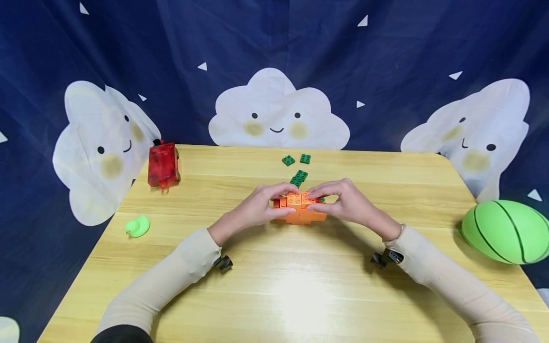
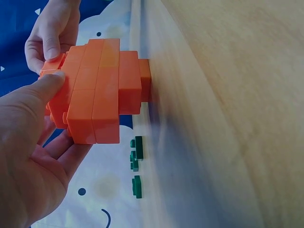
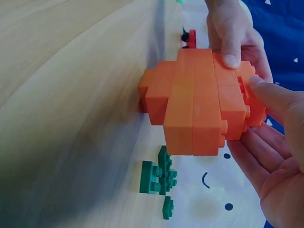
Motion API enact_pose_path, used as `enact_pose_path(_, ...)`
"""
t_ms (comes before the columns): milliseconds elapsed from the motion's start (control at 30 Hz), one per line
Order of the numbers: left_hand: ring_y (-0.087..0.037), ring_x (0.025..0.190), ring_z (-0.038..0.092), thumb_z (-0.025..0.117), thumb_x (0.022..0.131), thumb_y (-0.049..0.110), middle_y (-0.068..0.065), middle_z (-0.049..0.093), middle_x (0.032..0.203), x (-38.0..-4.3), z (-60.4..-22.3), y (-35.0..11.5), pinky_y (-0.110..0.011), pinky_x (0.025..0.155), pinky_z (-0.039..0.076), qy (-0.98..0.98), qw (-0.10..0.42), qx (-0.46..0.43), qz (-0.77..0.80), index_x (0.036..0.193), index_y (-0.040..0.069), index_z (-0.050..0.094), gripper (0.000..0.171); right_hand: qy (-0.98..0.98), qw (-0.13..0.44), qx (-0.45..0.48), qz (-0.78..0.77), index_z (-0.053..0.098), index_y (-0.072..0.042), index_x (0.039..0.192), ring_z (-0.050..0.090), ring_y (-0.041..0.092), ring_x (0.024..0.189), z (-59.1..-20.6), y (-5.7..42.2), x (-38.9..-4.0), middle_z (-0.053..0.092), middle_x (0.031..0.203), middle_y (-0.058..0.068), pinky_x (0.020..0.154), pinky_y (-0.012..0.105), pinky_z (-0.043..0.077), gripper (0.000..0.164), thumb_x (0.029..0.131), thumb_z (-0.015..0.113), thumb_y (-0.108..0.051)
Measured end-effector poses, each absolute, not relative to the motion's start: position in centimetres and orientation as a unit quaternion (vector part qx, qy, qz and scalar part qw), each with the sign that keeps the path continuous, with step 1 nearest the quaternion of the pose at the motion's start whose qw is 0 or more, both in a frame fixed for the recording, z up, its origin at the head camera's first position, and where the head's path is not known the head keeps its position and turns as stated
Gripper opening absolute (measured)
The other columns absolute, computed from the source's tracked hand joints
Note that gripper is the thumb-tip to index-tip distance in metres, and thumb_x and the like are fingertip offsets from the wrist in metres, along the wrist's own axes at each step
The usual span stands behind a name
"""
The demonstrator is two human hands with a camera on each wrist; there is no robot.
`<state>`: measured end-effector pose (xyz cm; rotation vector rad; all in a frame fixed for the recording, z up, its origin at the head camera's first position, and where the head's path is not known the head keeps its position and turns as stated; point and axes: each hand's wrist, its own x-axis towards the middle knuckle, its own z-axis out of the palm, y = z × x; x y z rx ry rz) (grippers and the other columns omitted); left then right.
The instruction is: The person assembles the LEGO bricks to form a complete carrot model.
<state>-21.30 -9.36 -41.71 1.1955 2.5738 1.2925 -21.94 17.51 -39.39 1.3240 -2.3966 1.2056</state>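
An orange build of stacked toy building bricks stands upright on the table, narrow at its foot and widest partway up. My left hand grips its upper left part, thumb on the near side and fingers behind. From the other side my right hand pinches the upper right bricks in the same way. In the right wrist view, the right thumb presses an upper orange brick. Just behind the build lie joined dark green bricks. Farther back are two separate green bricks, one turned and one square-on.
A see-through red toy stands at the table's back left corner. A small green toy duck lies at the left. At the right edge rests a large green ball with dark lines. A dark blue curtain hangs behind.
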Motion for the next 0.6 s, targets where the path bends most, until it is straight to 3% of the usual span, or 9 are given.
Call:
enact_pose_path(233,-0.012,0.111,0.072,0.076,0.095,0.022,-0.001,0.073,0.126,-21.29,-41.62,-9.4,-0.028,0.098,0.058,0.827,0.013,0.382,0.413,0.134,0.017,0.062,0.042,-0.803,0.065,0.445,0.391,0.083,-0.011,0.096,0.078,0.022,0.092,-39.23,17.54,-22.04,0.081,0.098,0.007,0.086,0.012,0.056,0.019,0.078,0.089,-0.007)
enact_pose_path(600,-0.015,0.113,0.072,0.076,0.095,0.022,-0.003,0.072,0.129,-21.23,-41.42,-9.39,-0.031,0.099,0.058,0.824,0.022,0.381,0.418,0.134,0.017,0.062,0.041,-0.809,0.052,0.451,0.373,0.082,-0.011,0.096,0.078,0.02,0.094,-38.76,17.5,-21.82,0.081,0.1,0.006,0.084,0.034,0.063,0.016,0.081,0.087,-0.009)
